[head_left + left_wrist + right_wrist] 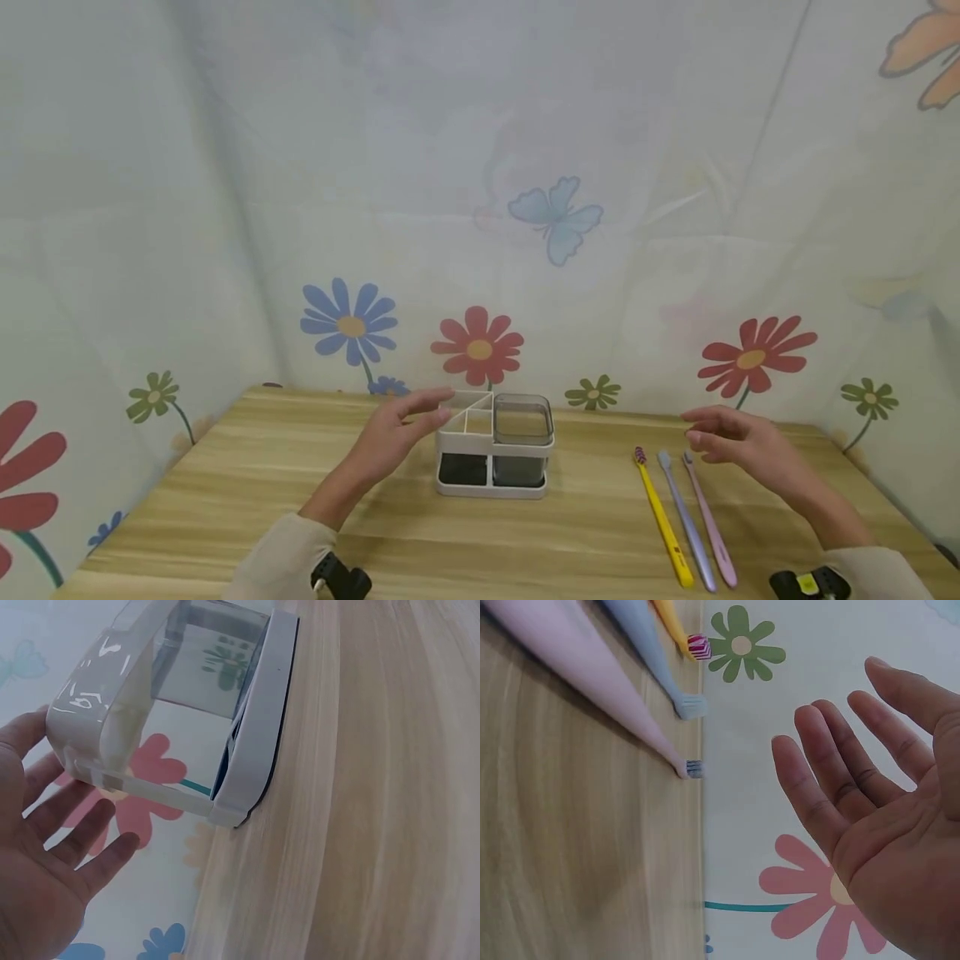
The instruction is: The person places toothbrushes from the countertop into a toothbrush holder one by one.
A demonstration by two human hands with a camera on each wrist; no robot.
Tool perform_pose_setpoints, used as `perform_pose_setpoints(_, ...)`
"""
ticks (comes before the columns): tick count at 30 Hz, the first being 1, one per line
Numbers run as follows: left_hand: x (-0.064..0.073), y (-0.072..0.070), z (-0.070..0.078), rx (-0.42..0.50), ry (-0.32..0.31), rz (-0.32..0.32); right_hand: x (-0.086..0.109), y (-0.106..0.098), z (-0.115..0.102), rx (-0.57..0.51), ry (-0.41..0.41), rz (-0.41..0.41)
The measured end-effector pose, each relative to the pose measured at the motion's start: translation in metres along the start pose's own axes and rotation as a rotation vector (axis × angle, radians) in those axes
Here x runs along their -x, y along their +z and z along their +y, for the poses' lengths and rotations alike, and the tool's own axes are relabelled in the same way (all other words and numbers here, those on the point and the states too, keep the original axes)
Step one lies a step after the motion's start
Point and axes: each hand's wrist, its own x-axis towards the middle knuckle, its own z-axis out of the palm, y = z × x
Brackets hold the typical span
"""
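A white toothbrush holder (492, 492) with divided slots stands on the table, a clear grey cup (522, 425) set in its right side. At the holder's left top edge is my left hand (397, 437), thumb and fingertips right at the rim; the left wrist view shows its fingers spread beside the holder (255, 720). Three toothbrushes lie side by side on the right: yellow (663, 521), blue (687, 523) and pink (710, 523). Above the brush heads hovers my right hand (738, 442), fingers relaxed and holding nothing, as the right wrist view also shows.
The wood-grain table (360, 542) reaches back to a pale curtain (420, 167) printed with flowers and butterflies, which hangs close behind its far edge. Dark wrist cameras (341, 577) sit on both cuffs.
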Motion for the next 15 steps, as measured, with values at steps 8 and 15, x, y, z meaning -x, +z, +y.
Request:
perform_pose_setpoints(8,0.000,0.001,-0.001,0.007,0.001,0.010,0.000,0.000,0.013,0.009,0.064,-0.051)
perform_pose_setpoints(15,0.000,0.001,-0.002,0.030,-0.010,0.015,0.000,-0.003,0.021,-0.022,0.032,-0.066)
